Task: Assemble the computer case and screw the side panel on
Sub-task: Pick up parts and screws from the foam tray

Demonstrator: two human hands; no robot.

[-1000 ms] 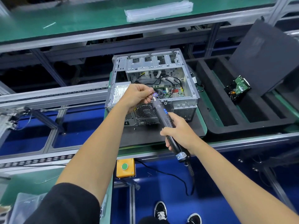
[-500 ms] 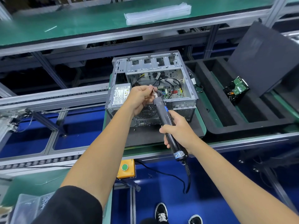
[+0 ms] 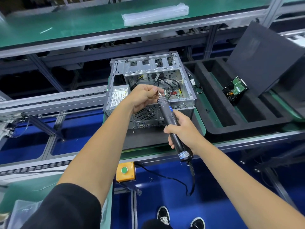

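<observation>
Computer case (image 3: 148, 90): silver metal, open side facing up, standing on a dark mat (image 3: 145, 138) on the green bench (image 3: 200, 116); wiring and a green circuit board visible inside.
Side panel (image 3: 264, 57): dark sheet, leaning tilted in the black foam tray (image 3: 219, 123) to the right of the case, well apart from it.
Screwdriver (image 3: 171, 123): black powered type with a cord hanging from its rear end, held slanted above the case, tip pointing up and away.
Right hand (image 3: 183, 129): fingers wrapped firmly round the screwdriver's body.
Left hand (image 3: 143, 98): fingertips pinched together at the screwdriver's tip; whether a screw sits between them cannot be told.
Hard drive (image 3: 235, 89): green board up, lying in a tray slot.
Button box (image 3: 125, 171): yellow, green button, fixed below the bench edge.
Plastic bag (image 3: 155, 13): clear, lying on the upper green shelf.
</observation>
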